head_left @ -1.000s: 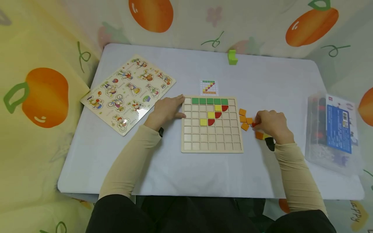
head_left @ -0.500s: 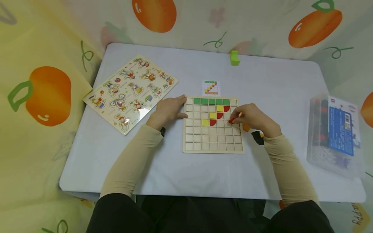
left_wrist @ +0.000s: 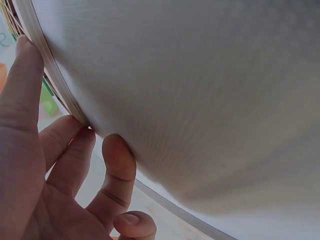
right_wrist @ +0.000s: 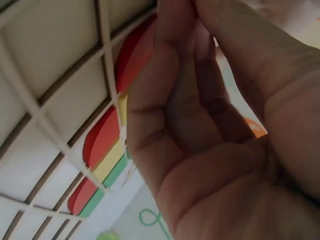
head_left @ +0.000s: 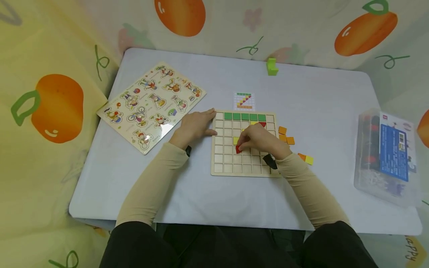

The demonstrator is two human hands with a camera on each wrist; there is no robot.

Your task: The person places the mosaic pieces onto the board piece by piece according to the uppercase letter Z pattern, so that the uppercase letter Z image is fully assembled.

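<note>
Right hand has moved left across the board since the earlier frame, from near its right rim to left of its middle, bringing a red quarter-round piece along. Thumb and fingers clamped on that piece, now over the fifth row, third column, just below a yellow square; can't tell if it touches the grid. Gridded wooden board sits mid-surface, its near rim well in from the near edge of the surface. Left hand: thumb and index finger apart, touching the board's left rim. Green squares in the top row; another red quarter-round in the second, others partly hidden by the right hand.

Orange squares just beside the board's right rim; another orange piece and a yellow one touching, near right sleeve. Pattern card just beyond the board, no wording visible. Light green block at the far edge. Picture puzzle toward the far left corner, captions too small to read. Clear plastic box near the right edge: blue label, barcode, print illegible. Patterned cloth beyond the near right corner reads "appy".
</note>
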